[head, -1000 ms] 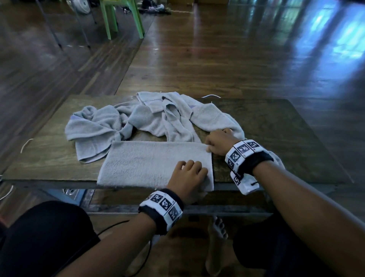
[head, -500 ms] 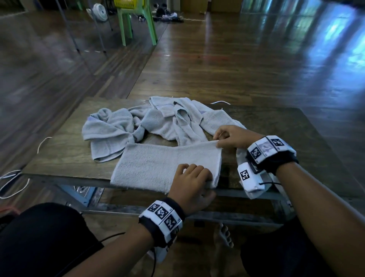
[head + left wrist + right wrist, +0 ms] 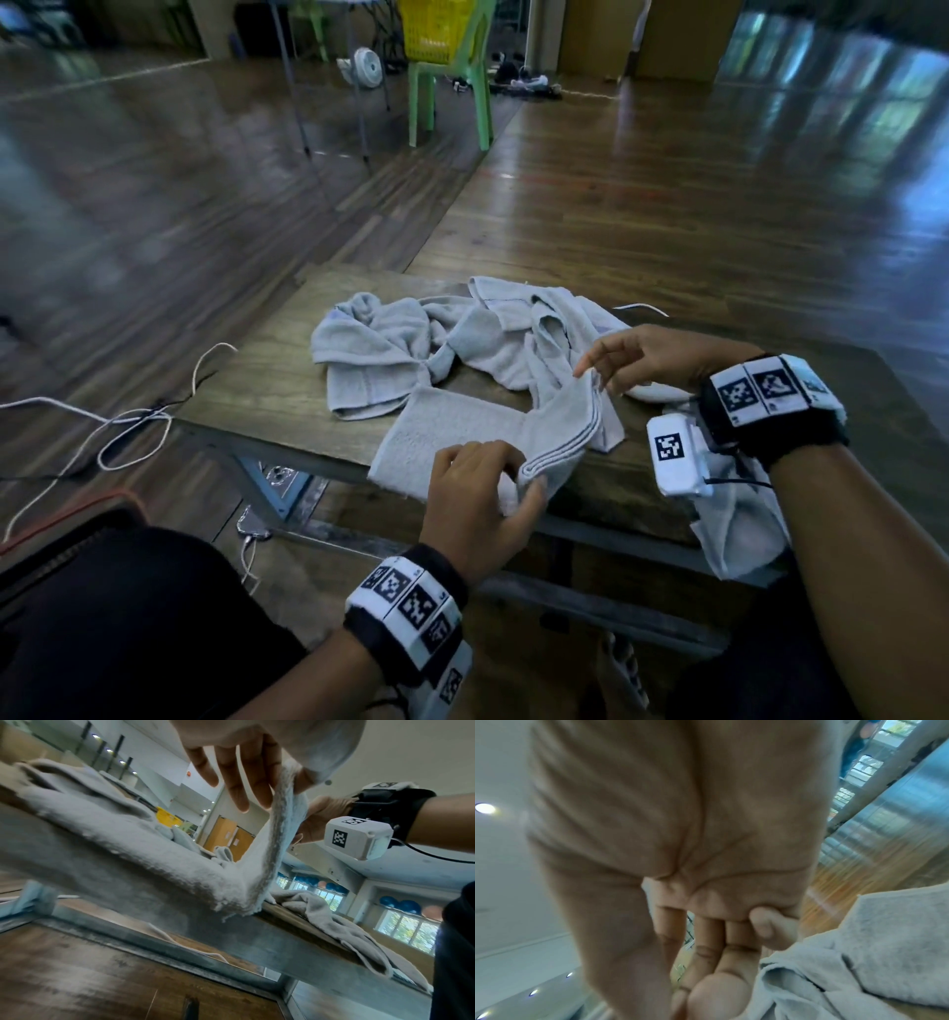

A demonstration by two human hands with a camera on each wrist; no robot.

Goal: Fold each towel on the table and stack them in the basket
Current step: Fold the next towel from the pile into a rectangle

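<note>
A half-folded grey towel [image 3: 452, 437] lies along the front edge of the wooden table [image 3: 267, 380]. Its right end is lifted off the table. My left hand [image 3: 518, 473] pinches the near corner of that end, thumb under the striped hem; the left wrist view shows the towel [image 3: 282, 811] hanging from the fingers [image 3: 244, 780]. My right hand [image 3: 595, 377] pinches the far corner. A pile of crumpled grey towels [image 3: 411, 349] lies behind. The yellow basket [image 3: 436, 25] stands on a green chair [image 3: 426, 103] far off.
Another grey towel [image 3: 739, 524] hangs over the table's front right edge, below my right wrist. White and orange cables [image 3: 128, 426] trail on the wooden floor at the left. A small white fan [image 3: 367, 64] stands near the chair.
Both hands have raised the towel's right end off the table and carried it a little leftward. The head view has tilted up, so the chair and basket show.
</note>
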